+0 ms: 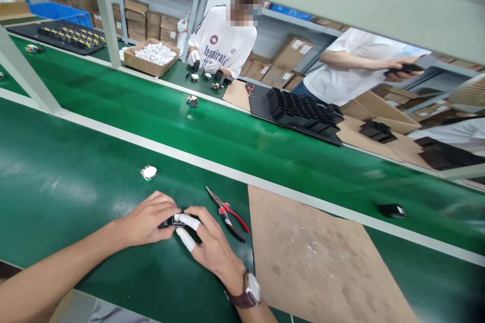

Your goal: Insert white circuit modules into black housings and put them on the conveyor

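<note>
The black housing (pixel 165 223) sits between the two grips, low and left of the picture's middle, above the green table (pixel 56 161). The left grip (pixel 151 219) is pinched around its left part, fingers on the far side and thumb on the near one. The right grip (pixel 212 242) pinches the other end, its index finger and thumb in white finger covers (pixel 186 239).

Fingers hide most of the housing, so its full outline and far end cannot be made out. What shows runs roughly crosswise, from left grip to right, though the long axis is not certain. An opening faces up and toward the right grip; pale and metallic bits show inside, too small to identify.

Just beyond the right grip lie pliers (pixel 223 209), nose pointing away and leftward. A white-topped circuit board (pixel 149 172) lies beyond the left grip. Right of the right grip, a cardboard sheet (pixel 314 252) is cut off below.
</note>
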`<state>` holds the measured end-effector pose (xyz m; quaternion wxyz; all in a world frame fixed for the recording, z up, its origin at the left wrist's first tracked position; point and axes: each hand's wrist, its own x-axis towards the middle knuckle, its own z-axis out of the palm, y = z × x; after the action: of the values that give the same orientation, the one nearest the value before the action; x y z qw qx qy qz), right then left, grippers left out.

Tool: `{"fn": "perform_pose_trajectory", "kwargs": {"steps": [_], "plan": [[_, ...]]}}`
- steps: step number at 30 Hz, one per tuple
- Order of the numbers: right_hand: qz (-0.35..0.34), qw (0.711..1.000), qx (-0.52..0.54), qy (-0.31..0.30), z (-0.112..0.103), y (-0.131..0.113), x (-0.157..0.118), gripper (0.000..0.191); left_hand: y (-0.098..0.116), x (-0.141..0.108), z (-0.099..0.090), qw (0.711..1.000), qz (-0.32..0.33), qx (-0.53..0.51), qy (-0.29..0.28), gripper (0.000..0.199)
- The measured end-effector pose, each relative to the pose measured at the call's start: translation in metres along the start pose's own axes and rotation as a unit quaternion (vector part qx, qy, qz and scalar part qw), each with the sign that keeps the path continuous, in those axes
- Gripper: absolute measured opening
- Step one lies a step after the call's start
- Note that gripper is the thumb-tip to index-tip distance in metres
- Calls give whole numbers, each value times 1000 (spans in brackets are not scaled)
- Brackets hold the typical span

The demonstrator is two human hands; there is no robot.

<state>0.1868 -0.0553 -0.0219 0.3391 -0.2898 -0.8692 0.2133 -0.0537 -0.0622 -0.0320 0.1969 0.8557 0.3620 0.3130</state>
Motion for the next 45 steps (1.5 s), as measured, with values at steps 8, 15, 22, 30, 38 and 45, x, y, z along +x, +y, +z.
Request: {"fn": "perform_pose_trajectory", "kwargs": {"steps": [8, 15, 22, 30, 38, 45], "plan": [[3, 1000, -3, 2, 2, 8, -7, 43, 2, 2, 1, 1000, -7, -3, 8, 20], [20, 1000, 18, 5, 4, 2, -2, 34, 1, 2, 1, 1000, 2, -3, 4, 25], [11, 1000, 5, 4, 3, 3, -4, 39, 3, 3, 0, 1000, 14, 3, 23, 24], [1, 1000, 9, 14, 3, -1, -1, 43, 3, 2, 1, 1000, 13, 18, 19, 25], [44, 996, 72, -1, 4, -2, 1, 36, 2, 3, 0, 1000, 18, 18, 13, 25], [51, 993, 102, 25, 4, 1, 0, 28, 4, 4, 0, 999, 23, 19, 21, 24]]}}
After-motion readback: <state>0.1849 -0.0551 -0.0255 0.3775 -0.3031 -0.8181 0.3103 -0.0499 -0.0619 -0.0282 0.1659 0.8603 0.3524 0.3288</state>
